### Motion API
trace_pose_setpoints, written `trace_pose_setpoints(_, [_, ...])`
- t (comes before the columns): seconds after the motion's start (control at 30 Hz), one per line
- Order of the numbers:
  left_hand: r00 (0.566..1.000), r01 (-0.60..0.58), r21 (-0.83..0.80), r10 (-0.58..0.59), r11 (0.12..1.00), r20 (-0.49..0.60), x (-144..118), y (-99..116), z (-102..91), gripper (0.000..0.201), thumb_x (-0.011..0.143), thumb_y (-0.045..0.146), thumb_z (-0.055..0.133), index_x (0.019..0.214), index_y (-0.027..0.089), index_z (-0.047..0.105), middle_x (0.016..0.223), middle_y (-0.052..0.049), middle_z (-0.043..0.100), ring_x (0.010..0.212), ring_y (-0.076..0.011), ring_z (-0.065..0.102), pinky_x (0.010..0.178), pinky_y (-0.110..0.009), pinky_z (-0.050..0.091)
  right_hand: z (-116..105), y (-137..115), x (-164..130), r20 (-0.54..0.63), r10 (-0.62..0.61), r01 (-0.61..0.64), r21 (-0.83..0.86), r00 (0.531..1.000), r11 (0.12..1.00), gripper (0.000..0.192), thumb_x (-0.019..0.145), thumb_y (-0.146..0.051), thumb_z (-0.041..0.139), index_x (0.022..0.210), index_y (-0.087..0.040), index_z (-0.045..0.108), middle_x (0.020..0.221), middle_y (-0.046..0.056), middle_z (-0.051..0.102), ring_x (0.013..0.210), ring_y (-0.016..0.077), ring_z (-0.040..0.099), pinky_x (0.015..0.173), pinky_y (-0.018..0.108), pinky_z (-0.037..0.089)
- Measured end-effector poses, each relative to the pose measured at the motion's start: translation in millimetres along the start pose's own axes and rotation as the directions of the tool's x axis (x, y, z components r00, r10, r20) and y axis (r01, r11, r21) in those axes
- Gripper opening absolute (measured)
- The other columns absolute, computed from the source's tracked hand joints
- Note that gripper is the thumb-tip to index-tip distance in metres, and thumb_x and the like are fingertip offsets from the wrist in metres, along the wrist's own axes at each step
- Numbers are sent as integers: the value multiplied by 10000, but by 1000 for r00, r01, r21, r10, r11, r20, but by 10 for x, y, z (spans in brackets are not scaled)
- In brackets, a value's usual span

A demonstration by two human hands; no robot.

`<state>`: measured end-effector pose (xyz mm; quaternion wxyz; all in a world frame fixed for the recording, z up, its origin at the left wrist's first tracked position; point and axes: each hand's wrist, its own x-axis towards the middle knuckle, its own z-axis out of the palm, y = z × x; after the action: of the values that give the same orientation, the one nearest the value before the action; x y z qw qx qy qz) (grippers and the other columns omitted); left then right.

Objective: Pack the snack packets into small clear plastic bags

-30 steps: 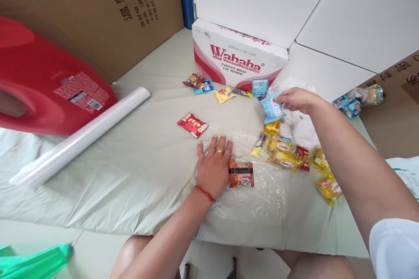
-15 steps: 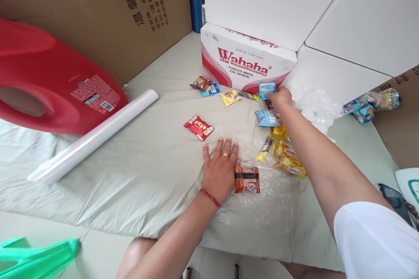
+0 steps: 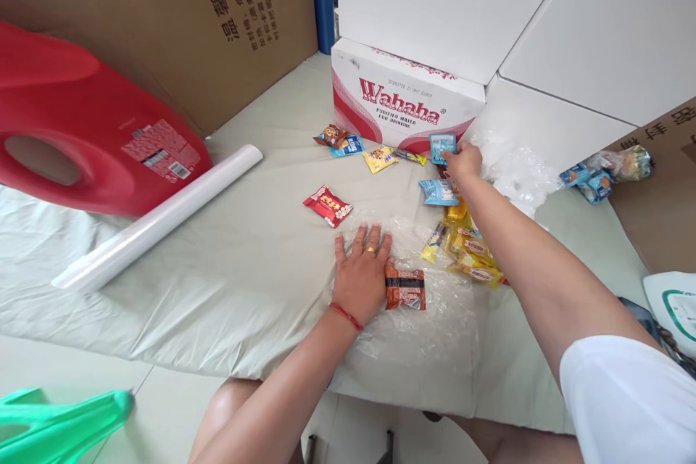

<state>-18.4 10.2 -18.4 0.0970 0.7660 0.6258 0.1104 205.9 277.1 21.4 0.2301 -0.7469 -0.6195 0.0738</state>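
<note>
My left hand (image 3: 359,272) lies flat with fingers spread on a sheet of clear plastic film (image 3: 435,333). Against its thumb side rests a brown snack packet (image 3: 405,288) with a dark band. Farther off, my right hand (image 3: 464,161) pinches a small light-blue snack packet (image 3: 441,148) in front of the white-and-red water carton (image 3: 402,105). Just below that hand lies another light-blue packet (image 3: 438,192), beside a heap of yellow snack packets (image 3: 472,250). A red packet (image 3: 328,206) sits alone beyond my left fingertips. Near the carton lie a yellow packet (image 3: 379,158) and a brown one (image 3: 330,135).
A white roll (image 3: 163,217) lies at the left by a big red jug (image 3: 98,130). Crumpled clear plastic (image 3: 514,167) and blue packets (image 3: 595,185) are on the right. Large brown cardboard boxes (image 3: 135,29) and white panels (image 3: 435,7) close off the back.
The view has shifted slightly. My right hand keeps its pinch on the light-blue packet by the carton, and my left hand stays flat on the film.
</note>
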Motion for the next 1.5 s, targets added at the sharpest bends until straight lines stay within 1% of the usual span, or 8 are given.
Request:
trace_pose_setpoints(0.13, [1000, -5, -13, 4, 1000, -5, -5, 1, 11, 533, 1062, 362, 251, 1544, 253, 451, 1666, -71, 350, 1565, -317, 253, 1227, -716, 114, -116, -29, -151, -97, 17, -2, 153, 995, 988, 169, 874, -362, 621, 884, -194, 622, 823, 29, 638, 758, 184, 582, 708, 295, 490])
trace_pose_setpoints(0.3, [1000, -26, -4, 26, 1000, 9, -15, -46, 36, 537, 1039, 285, 295, 1558, 263, 431, 1684, -73, 308, 1576, -318, 223, 1230, -715, 81, -350, -16, -335, 173, 51, -74, 130, 984, 989, 173, 834, -339, 702, 856, -185, 626, 707, 12, 587, 674, 182, 553, 625, 294, 454])
trace_pose_setpoints(0.43, [998, -65, -1, 65, 998, 15, -16, -92, 17, 561, 1014, 234, 332, 1569, 259, 408, 1688, -74, 296, 1579, -312, 212, 1225, -726, 75, -606, -189, -748, 112, -217, 226, -80, 970, 971, 221, 859, -314, 690, 1020, -164, 674, 968, 116, 672, 891, 260, 622, 818, 376, 480])
trace_pose_setpoints(0.53, [998, -55, -10, 55, 998, 15, -21, -96, -10, 556, 1020, 228, 306, 1565, 265, 409, 1685, -71, 304, 1575, -312, 223, 1204, -764, 78, -763, -374, -1406, 258, -523, 520, 85, 812, 850, 210, 931, -357, 612, 1075, -231, 697, 997, 63, 708, 920, 232, 648, 878, 355, 499])
trace_pose_setpoints(0.67, [998, -59, -32, 60, 998, 28, -29, -88, -31, 563, 1020, 289, 346, 1582, 260, 374, 1691, -85, 283, 1579, -330, 203, 1175, -810, 48, -786, -333, -2360, 575, -578, 535, 267, 579, 802, 395, 885, -495, 695, 1233, -308, 677, 1140, 61, 697, 1036, 274, 648, 871, 406, 540])
trace_pose_setpoints(0.83, [999, -52, -36, 52, 998, -3, -46, -141, -56, 539, 1054, 310, 252, 1576, 292, 386, 1681, -74, 314, 1577, -296, 225, 1195, -783, 54, -563, 11, -2882, 529, -452, 406, 209, 718, 890, 555, 881, -352, 704, 1414, -305, 556, 1336, 111, 596, 1234, 327, 547, 1020, 514, 500])
trace_pose_setpoints(1.13, [1000, 15, -44, -16, 999, -25, -97, -230, -77, 522, 1071, 366, 239, 1551, 282, 426, 1677, -79, 315, 1559, -279, 277, 1192, -786, 50, -674, 40, -2767, 400, -382, 301, 251, 833, 920, 477, 873, -410, 692, 1326, -295, 598, 1118, 107, 607, 1078, 331, 587, 958, 522, 511])
trace_pose_setpoints(1.5, [998, 56, -167, -53, 984, 19, -50, -280, -215, 553, 1083, 402, 164, 1506, 238, 480, 1632, -77, 410, 1533, -252, 342, 1214, -758, 83, -468, -205, -2760, 550, -436, 455, 112, 712, 884, 544, 850, -382, 747, 1360, -239, 624, 1115, 117, 639, 1024, 308, 576, 897, 449, 486])
